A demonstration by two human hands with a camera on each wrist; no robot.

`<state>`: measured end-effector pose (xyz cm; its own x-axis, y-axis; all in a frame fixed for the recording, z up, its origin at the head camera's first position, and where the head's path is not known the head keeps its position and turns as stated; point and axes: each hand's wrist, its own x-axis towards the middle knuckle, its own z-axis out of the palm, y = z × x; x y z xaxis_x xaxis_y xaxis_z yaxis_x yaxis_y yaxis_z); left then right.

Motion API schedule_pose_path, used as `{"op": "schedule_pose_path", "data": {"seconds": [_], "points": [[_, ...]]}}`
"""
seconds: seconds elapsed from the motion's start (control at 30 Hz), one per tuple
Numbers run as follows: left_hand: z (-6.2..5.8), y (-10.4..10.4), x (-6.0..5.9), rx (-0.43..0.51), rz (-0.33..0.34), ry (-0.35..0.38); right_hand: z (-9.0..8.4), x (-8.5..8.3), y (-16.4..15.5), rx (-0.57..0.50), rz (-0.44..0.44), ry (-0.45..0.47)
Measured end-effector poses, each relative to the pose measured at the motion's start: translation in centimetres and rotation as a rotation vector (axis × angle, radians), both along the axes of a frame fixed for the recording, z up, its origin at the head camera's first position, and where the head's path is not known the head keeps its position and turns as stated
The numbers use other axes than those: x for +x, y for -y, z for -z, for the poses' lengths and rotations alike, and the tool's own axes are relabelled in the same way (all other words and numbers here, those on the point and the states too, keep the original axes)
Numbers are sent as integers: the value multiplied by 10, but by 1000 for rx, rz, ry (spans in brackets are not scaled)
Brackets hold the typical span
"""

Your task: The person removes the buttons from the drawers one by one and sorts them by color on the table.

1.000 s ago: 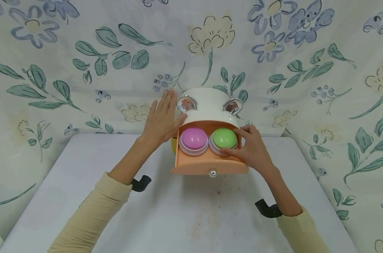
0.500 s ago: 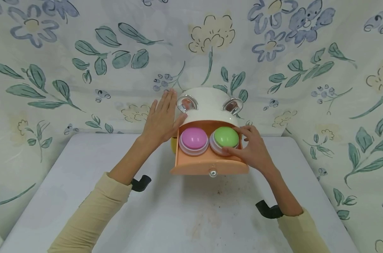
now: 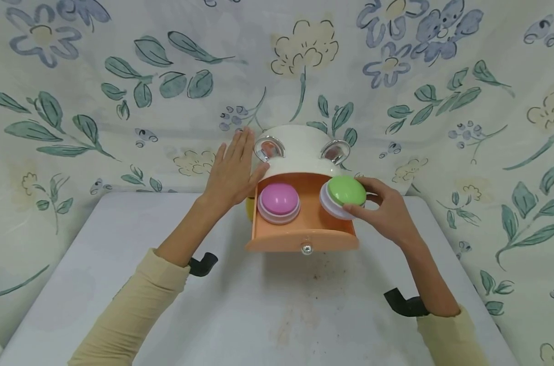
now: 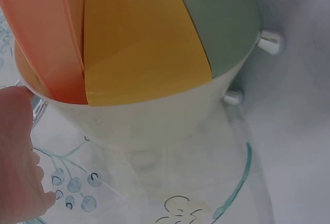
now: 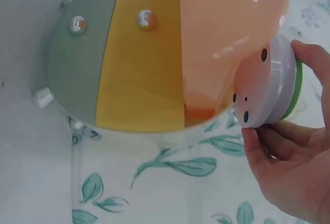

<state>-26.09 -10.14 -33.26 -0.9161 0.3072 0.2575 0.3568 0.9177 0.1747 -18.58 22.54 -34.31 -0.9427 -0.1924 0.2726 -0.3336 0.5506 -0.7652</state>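
Observation:
A small white drawer cabinet [image 3: 300, 147] with silver ear-like trims stands at the table's back, its orange top drawer [image 3: 304, 240] pulled out. Inside on the left sits a pink domed button [image 3: 279, 199] on a white base. My right hand [image 3: 389, 211] grips a green domed button [image 3: 346, 191] by its white base, tilted over the drawer's right side. In the right wrist view the underside of the button's base [image 5: 258, 90] shows small dark dots. My left hand [image 3: 233, 170], fingers straight, rests against the cabinet's left side.
Below the orange drawer are a yellow drawer [image 4: 144, 43] and a green drawer [image 4: 227, 22], both pushed in. Short silver feet [image 5: 43, 97] hold the cabinet up. The white table [image 3: 258, 315] has brownish specks; a floral cloth [image 3: 167, 117] hangs behind.
The green button has been lifted from its spot beside the pink one and moved right in my right hand. My left hand has stayed in place.

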Motion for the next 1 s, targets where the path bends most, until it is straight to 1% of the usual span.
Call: {"op": "schedule_pose_path", "data": {"seconds": [0.23,0.33,0.47,0.6,0.73,0.87,1.0], "points": [[0,0,-1,7,2,-9,-5,-1,-24,15,56,-15],[0,1,-1,5,0,-14,-3,-3,-34,34,81,-11],[0,1,0,4,-2,-12,5,-8,-44,70,108,7],[-1,1,1,6,-2,-10,20,-15,-53,71,120,31],[0,1,2,4,-7,-16,39,-23,-63,69,128,70],[0,0,3,-19,-26,-27,59,-30,-72,97,147,109],[0,-3,4,-52,-48,-35,79,-35,-80,114,169,128]]}}
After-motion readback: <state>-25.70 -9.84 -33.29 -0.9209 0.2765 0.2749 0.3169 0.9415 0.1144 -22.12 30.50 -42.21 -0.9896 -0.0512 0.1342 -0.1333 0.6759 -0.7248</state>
